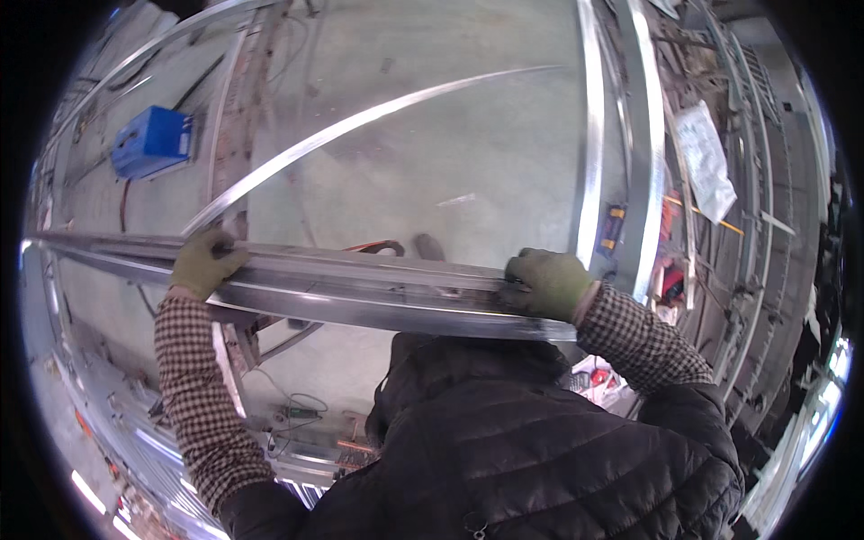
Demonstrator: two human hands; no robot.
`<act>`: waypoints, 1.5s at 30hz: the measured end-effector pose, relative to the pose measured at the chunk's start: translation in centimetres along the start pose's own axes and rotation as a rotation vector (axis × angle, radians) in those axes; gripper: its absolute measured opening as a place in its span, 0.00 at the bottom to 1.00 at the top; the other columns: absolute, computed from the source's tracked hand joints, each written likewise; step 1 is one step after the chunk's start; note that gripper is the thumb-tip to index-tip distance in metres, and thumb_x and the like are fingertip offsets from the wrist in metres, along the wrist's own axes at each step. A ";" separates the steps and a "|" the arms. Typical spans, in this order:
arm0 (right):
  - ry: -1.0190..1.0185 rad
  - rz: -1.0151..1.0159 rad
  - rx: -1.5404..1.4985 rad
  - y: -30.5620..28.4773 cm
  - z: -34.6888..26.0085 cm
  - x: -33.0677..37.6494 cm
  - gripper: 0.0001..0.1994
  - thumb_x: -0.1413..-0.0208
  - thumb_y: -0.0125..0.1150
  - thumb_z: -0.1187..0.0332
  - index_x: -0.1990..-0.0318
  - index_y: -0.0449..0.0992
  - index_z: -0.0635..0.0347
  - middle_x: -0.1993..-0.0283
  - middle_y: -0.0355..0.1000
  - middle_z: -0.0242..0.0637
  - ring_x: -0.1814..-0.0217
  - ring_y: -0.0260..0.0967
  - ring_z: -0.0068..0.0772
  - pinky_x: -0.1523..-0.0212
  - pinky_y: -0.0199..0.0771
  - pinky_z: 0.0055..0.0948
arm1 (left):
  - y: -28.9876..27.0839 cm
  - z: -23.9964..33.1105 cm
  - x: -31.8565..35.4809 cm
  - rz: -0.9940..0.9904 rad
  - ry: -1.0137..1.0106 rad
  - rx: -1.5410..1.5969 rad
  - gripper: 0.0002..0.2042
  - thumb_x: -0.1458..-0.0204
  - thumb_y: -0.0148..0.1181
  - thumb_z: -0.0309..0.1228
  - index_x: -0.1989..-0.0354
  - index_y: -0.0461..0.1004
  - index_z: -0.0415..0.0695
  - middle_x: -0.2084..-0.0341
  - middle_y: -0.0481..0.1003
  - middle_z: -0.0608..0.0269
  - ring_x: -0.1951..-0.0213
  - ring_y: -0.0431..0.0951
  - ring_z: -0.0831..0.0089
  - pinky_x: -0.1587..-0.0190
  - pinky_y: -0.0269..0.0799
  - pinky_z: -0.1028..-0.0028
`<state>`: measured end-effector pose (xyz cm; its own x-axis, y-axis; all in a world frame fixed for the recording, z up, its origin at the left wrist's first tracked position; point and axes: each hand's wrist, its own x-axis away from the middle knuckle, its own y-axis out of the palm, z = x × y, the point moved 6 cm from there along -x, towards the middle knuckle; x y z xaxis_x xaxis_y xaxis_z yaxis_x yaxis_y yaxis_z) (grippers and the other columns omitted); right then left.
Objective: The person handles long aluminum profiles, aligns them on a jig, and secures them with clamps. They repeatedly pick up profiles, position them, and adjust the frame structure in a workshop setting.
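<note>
Flr (405,180): 1 blue box (153,141); L hand (205,263), R hand (549,282) clamped on prob. 1 beam (360,286).

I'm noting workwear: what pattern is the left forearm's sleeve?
Left sleeve: dark and pale checks, head view.

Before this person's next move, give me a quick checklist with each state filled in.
1. Left hand gripping the metal profile: ok.
2. Right hand gripping near the profile's right end: ok.
3. Both hands gloved: ok.
4. Blue box apart from the profile: ok.
5. Diagonal metal strip free of the left hand: cannot tell, its lower end comes close.
6. Support under the profile's far left end: cannot tell.
</note>
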<state>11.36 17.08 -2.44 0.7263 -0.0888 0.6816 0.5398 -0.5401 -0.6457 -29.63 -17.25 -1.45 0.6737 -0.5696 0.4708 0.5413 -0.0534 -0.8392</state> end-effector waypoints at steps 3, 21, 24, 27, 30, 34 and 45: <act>0.018 0.003 -0.010 0.4 -0.4 0.4 0.20 0.33 0.60 0.48 0.53 0.84 0.56 0.51 0.81 0.48 0.48 0.82 0.55 0.47 0.82 0.53 | 0.0 -0.1 -0.2 -0.032 -0.010 -0.033 0.23 0.50 0.77 0.45 0.56 0.85 0.36 0.57 0.85 0.48 0.52 0.85 0.55 0.44 0.80 0.62; 0.355 0.881 -0.731 -1.5 12.8 12.1 0.10 0.30 0.68 0.70 0.44 0.85 0.59 0.60 0.82 0.33 0.61 0.76 0.19 0.57 0.79 0.25 | 0.8 -1.2 -0.6 -0.004 -0.015 -0.053 0.22 0.47 0.75 0.43 0.53 0.84 0.34 0.55 0.83 0.49 0.51 0.85 0.55 0.43 0.78 0.61; 0.255 1.049 -0.711 -2.7 13.1 13.5 0.10 0.29 0.67 0.69 0.44 0.84 0.59 0.61 0.81 0.33 0.63 0.74 0.18 0.58 0.79 0.24 | 1.0 -1.6 -0.6 -0.005 -0.028 -0.037 0.23 0.46 0.75 0.43 0.52 0.84 0.34 0.55 0.84 0.49 0.51 0.85 0.55 0.43 0.78 0.61; 0.323 0.772 -0.628 -2.2 13.0 13.5 0.12 0.29 0.67 0.66 0.44 0.84 0.58 0.59 0.84 0.35 0.61 0.79 0.21 0.56 0.81 0.26 | 1.2 -2.5 -0.8 -0.022 -0.048 -0.023 0.23 0.45 0.75 0.43 0.50 0.83 0.35 0.54 0.84 0.50 0.50 0.85 0.56 0.42 0.78 0.61; 0.305 0.463 -0.536 -0.4 11.9 12.5 0.14 0.29 0.65 0.63 0.41 0.84 0.56 0.49 0.85 0.44 0.49 0.86 0.39 0.45 0.85 0.37 | 1.2 -3.6 -1.1 -0.021 -0.065 -0.031 0.24 0.44 0.74 0.42 0.47 0.83 0.36 0.52 0.85 0.50 0.49 0.85 0.56 0.40 0.78 0.61; 0.376 0.329 -0.621 1.4 11.9 11.9 0.15 0.28 0.62 0.62 0.40 0.83 0.57 0.47 0.84 0.46 0.46 0.85 0.44 0.43 0.84 0.39 | 0.5 -5.7 -1.1 -0.004 -0.143 0.010 0.24 0.43 0.73 0.41 0.45 0.83 0.36 0.50 0.84 0.49 0.47 0.84 0.57 0.39 0.77 0.61; 0.305 0.202 -0.462 1.8 11.7 10.4 0.17 0.25 0.55 0.58 0.41 0.82 0.59 0.47 0.84 0.49 0.45 0.83 0.52 0.42 0.82 0.45 | -0.1 -8.9 -1.6 -0.056 -0.195 0.043 0.25 0.40 0.71 0.39 0.39 0.80 0.36 0.45 0.83 0.51 0.42 0.82 0.58 0.36 0.74 0.63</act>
<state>24.87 24.98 -0.53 0.6036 -0.4273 0.6731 0.1124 -0.7901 -0.6025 -35.24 -23.59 -4.50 0.7242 -0.3973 0.5636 0.5988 -0.0428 -0.7997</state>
